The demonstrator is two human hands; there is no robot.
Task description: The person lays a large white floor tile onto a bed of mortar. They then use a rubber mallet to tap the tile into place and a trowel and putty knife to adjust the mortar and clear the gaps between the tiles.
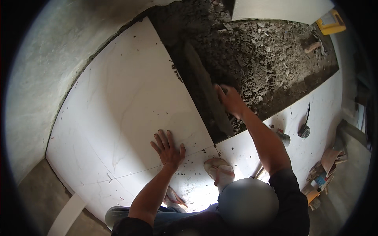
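Observation:
My left hand (168, 149) lies flat with its fingers spread on a large white marbled floor tile (130, 98). My right hand (230, 100) is closed at the edge of a long, mortar-smeared screed board (206, 84), seemingly gripping it; the fingertips are partly hidden. The board rests on the dark mortar bed, running alongside the tile's right edge. Beyond it the grey mortar (260, 59) is rough and lumpy. Small dark crumbs dot the tile, some gathered along its edge.
A tape measure (304, 131) and a grey cylindrical object (283, 138) sit on tiles at right. A wooden-handled tool (313, 47) lies on the mortar near a yellow jug (330, 23). A bare wall (51, 63) borders the left. Scraps and tools (325, 173) are piled at lower right.

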